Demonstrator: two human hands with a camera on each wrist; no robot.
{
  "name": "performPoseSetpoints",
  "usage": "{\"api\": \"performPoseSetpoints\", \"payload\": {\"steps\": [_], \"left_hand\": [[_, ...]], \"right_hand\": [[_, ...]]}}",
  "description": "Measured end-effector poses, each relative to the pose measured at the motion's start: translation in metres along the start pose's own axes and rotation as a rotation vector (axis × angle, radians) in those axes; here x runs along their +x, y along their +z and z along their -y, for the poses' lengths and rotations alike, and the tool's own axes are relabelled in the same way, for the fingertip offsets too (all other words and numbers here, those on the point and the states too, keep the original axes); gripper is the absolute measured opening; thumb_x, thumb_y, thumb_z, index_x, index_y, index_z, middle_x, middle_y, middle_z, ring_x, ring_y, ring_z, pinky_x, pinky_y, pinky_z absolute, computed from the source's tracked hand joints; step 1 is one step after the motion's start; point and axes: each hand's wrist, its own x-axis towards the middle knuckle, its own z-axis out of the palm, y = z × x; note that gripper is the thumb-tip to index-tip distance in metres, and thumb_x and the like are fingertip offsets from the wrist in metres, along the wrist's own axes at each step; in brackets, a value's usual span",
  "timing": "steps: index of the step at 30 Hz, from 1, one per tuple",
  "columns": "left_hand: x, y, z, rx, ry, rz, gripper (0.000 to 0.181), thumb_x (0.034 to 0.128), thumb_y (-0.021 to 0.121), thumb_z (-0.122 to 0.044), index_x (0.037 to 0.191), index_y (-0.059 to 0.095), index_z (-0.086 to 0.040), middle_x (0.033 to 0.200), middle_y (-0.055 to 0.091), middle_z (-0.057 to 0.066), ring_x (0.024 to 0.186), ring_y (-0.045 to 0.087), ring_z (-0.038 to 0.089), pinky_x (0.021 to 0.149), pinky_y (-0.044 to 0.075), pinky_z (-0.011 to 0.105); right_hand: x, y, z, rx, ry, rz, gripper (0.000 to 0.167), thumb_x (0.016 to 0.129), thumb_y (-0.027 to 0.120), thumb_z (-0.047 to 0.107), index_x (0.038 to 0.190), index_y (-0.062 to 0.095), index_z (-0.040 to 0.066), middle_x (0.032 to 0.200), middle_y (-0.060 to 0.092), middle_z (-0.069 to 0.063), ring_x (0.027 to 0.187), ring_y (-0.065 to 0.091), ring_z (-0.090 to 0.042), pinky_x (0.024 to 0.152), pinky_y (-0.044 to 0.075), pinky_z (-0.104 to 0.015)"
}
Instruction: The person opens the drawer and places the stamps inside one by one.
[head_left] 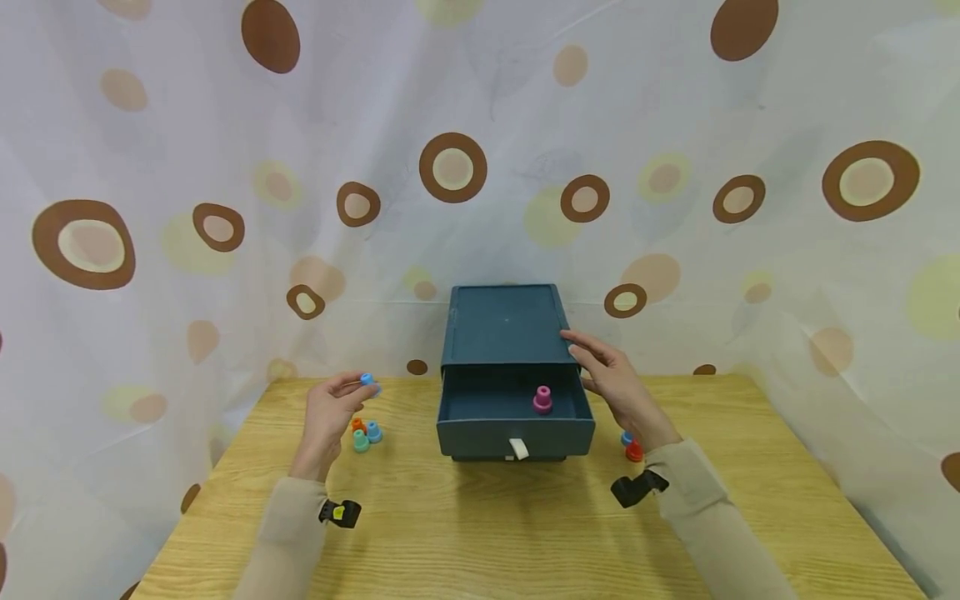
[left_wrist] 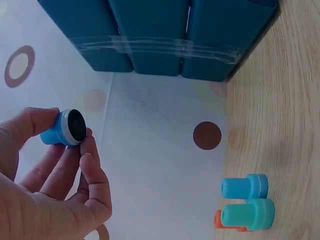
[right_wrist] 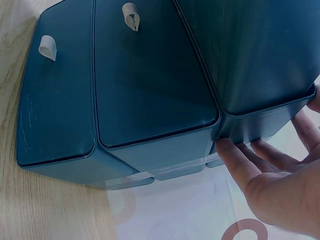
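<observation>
My left hand (head_left: 330, 417) holds a small blue cap-like piece (head_left: 367, 380) above the table, left of the dark blue drawer box (head_left: 506, 325). In the left wrist view the blue piece (left_wrist: 60, 131) is pinched between thumb and fingers, its dark hollow end facing outward. The top drawer (head_left: 480, 439) is pulled out, and a magenta piece (head_left: 542, 401) stands inside it, toward the right. My right hand (head_left: 622, 387) rests with spread fingers on the box's right side; in the right wrist view its fingertips (right_wrist: 225, 145) touch that side wall.
Orange, blue and teal pieces (head_left: 361, 442) stand together on the table (head_left: 405, 533) below my left hand. Beside my right wrist lie a blue piece (head_left: 627, 437) and a red piece (head_left: 634, 452). A spotted sheet (head_left: 495, 100) hangs behind the box.
</observation>
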Motion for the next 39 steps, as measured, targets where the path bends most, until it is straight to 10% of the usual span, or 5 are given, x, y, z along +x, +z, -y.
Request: {"api": "performPoseSetpoints", "payload": {"steps": [26, 39], "left_hand": [[-0.012, 0.022, -0.017, -0.080, 0.084, 0.014, 0.032, 0.0915, 0.071, -0.019, 0.119, 0.068, -0.003, 0.105, 0.064, -0.004, 0.094, 0.059, 0.011, 0.080, 0.052, 0.023], [-0.022, 0.044, -0.035, -0.150, 0.233, 0.045, 0.031, 0.0900, 0.073, -0.027, 0.111, 0.071, -0.004, 0.097, 0.067, -0.003, 0.087, 0.061, 0.013, 0.077, 0.051, 0.024]], "right_hand": [[-0.001, 0.002, 0.002, -0.004, 0.002, 0.001, 0.055, 0.102, 0.049, 0.045, 0.150, 0.042, 0.021, 0.161, 0.026, -0.006, 0.149, 0.022, -0.033, 0.115, 0.025, -0.062], [-0.002, 0.001, 0.001, 0.011, -0.002, 0.006, 0.055, 0.103, 0.048, 0.043, 0.151, 0.041, 0.018, 0.162, 0.026, -0.007, 0.150, 0.020, -0.034, 0.114, 0.023, -0.064]]}}
